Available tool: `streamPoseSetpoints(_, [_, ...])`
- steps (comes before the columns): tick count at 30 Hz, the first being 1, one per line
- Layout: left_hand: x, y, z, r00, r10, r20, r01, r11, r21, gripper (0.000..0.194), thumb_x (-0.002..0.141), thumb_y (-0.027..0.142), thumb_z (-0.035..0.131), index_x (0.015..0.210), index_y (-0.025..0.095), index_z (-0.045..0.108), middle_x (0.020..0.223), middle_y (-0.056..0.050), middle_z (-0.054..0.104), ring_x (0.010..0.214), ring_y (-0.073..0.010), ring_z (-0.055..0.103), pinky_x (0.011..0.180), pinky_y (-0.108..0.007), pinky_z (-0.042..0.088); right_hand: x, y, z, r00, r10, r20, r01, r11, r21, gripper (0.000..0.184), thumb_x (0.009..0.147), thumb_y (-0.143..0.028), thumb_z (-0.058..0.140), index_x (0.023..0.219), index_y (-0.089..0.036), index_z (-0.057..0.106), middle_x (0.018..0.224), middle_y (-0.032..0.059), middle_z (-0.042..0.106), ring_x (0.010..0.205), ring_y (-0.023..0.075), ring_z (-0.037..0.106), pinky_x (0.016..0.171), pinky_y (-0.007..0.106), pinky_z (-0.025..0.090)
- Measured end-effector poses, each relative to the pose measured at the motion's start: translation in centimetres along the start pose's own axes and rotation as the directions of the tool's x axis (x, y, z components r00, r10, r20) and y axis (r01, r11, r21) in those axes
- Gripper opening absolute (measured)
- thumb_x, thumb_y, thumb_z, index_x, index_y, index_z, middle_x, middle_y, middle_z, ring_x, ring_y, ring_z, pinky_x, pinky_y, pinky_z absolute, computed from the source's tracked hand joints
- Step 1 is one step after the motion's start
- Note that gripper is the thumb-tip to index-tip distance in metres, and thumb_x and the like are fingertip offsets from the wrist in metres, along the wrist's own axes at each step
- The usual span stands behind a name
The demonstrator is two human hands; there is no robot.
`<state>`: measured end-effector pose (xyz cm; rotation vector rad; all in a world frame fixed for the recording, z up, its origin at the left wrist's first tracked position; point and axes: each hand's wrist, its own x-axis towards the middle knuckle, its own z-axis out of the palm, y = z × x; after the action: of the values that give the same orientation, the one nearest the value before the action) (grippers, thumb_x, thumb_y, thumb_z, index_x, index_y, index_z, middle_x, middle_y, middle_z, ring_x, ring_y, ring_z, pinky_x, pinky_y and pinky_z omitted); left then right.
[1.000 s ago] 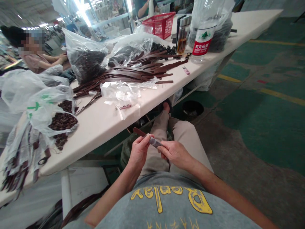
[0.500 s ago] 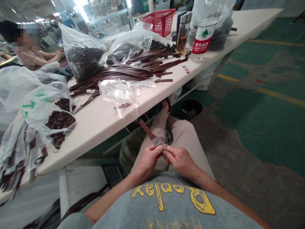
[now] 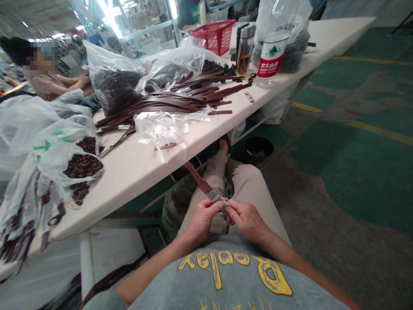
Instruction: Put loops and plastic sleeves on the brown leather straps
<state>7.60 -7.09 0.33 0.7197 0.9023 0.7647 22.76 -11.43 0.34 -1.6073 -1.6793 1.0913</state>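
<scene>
Above my lap, a brown strap [image 3: 202, 184] sticks out up and to the left from between my hands. A piece of clear plastic wrap [image 3: 214, 196] covers its lower end. My left hand [image 3: 204, 217] is closed, with thumb and fingers pinching the wrapped end. Right beside it, my right hand [image 3: 244, 216] pinches the bunched plastic at that same end. The fingertips of both hands nearly meet, and they hide the tip of the strap.
On the white table [image 3: 135, 172] lie many loose brown straps [image 3: 167, 100], crumpled plastic [image 3: 161, 125], small snips [image 3: 249, 97] and bags of small brown pieces [image 3: 83, 165]. Bottles [image 3: 270, 62] and a red basket [image 3: 214, 36] stand farther back. A co-worker [image 3: 48, 79] sits at far left.
The strap's free end has shifted slightly left and up. My fingers have moved a little on the plastic-wrapped end, and both hands stay together above my lap.
</scene>
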Motion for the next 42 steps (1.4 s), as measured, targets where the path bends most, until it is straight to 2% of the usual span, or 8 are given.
streamPoseSetpoints(6, [-0.4,0.6,-0.5,1.000,0.016,-0.024,-0.015,0.999,0.045,0.041,0.064,0.030,0.086,0.101,0.015,0.076,0.088,-0.007,0.074,0.078,-0.0171,0.065,0.077,-0.028,0.050,-0.1,-0.1,-1.3,0.993,-0.016,0.116,0.001,0.991,0.131,0.038,0.098,-0.046,0.039,0.079,-0.019,0.059,0.062,-0.0009,0.062,0.058,0.0126,0.059,0.059,0.024,0.043])
streamPoseSetpoints(11, [0.9,2.8,-3.8,0.973,0.063,-0.221,-0.084,0.993,-0.085,0.037,0.065,0.040,0.085,0.091,0.015,0.077,0.078,-0.005,0.072,0.068,-0.0119,0.062,0.065,-0.022,0.049,-1.1,0.1,-3.6,0.960,0.001,0.279,-0.010,0.999,0.032,0.042,0.098,-0.048,0.038,0.072,-0.019,0.056,0.063,-0.0012,0.061,0.058,0.0110,0.055,0.059,0.023,0.040])
streamPoseSetpoints(16, [1.2,4.7,-6.6,0.965,0.075,-0.253,-0.069,0.997,0.031,0.032,0.062,0.036,0.087,0.080,0.012,0.077,0.067,-0.005,0.070,0.056,-0.0098,0.060,0.055,-0.020,0.047,-2.0,1.3,-5.3,0.934,0.045,0.355,-0.052,0.999,0.010,0.043,0.097,-0.049,0.038,0.069,-0.020,0.054,0.061,-0.0018,0.061,0.056,0.0109,0.054,0.056,0.023,0.038])
streamPoseSetpoints(22, [0.7,2.7,-6.6,0.962,-0.063,-0.266,0.032,0.993,-0.117,0.040,0.058,0.031,0.089,0.092,0.015,0.075,0.067,-0.003,0.070,0.054,-0.0085,0.062,0.056,-0.018,0.050,-1.0,0.8,-5.8,0.985,0.052,0.165,-0.031,0.991,-0.127,0.032,0.095,-0.044,0.046,0.090,-0.021,0.066,0.079,0.0005,0.069,0.072,0.0151,0.062,0.066,0.026,0.043])
streamPoseSetpoints(25, [0.2,1.4,-5.4,0.964,-0.068,-0.257,0.031,0.989,-0.145,0.042,0.058,0.031,0.089,0.094,0.015,0.074,0.072,-0.002,0.070,0.055,-0.0081,0.062,0.057,-0.019,0.051,0.5,-0.8,-4.4,0.996,0.005,0.093,0.006,0.993,-0.118,0.025,0.093,-0.038,0.050,0.106,-0.023,0.066,0.101,0.0023,0.073,0.090,0.0170,0.065,0.080,0.027,0.046])
streamPoseSetpoints(28, [-0.1,0.9,-4.5,0.969,-0.045,-0.244,0.010,0.990,-0.142,0.041,0.058,0.031,0.089,0.092,0.015,0.073,0.071,0.000,0.069,0.056,-0.0081,0.061,0.058,-0.020,0.051,2.1,-2.3,-2.6,0.992,-0.045,0.122,0.067,0.980,-0.189,0.020,0.091,-0.034,0.055,0.101,-0.023,0.069,0.097,0.0027,0.074,0.086,0.0172,0.065,0.077,0.028,0.045])
streamPoseSetpoints(36, [-1.6,2.2,-5.7,0.905,0.315,-0.285,-0.291,0.949,0.125,0.018,0.063,0.029,0.086,0.074,0.020,0.075,0.071,-0.001,0.068,0.063,-0.0115,0.059,0.063,-0.024,0.049,1.5,-0.9,-1.8,0.988,-0.111,0.104,0.132,0.967,-0.220,0.016,0.090,-0.029,0.056,0.089,-0.023,0.070,0.085,0.0021,0.075,0.078,0.0163,0.067,0.069,0.027,0.047])
streamPoseSetpoints(42, [-4.1,4.3,-5.6,0.809,0.585,0.067,-0.554,0.718,0.422,0.006,0.069,0.019,0.081,0.069,0.024,0.079,0.069,-0.006,0.072,0.066,-0.0189,0.065,0.065,-0.030,0.052,-0.6,0.1,-2.4,0.967,-0.230,-0.113,0.221,0.971,-0.088,0.010,0.091,-0.027,0.058,0.092,-0.024,0.068,0.088,0.0022,0.075,0.082,0.0160,0.069,0.075,0.028,0.052])
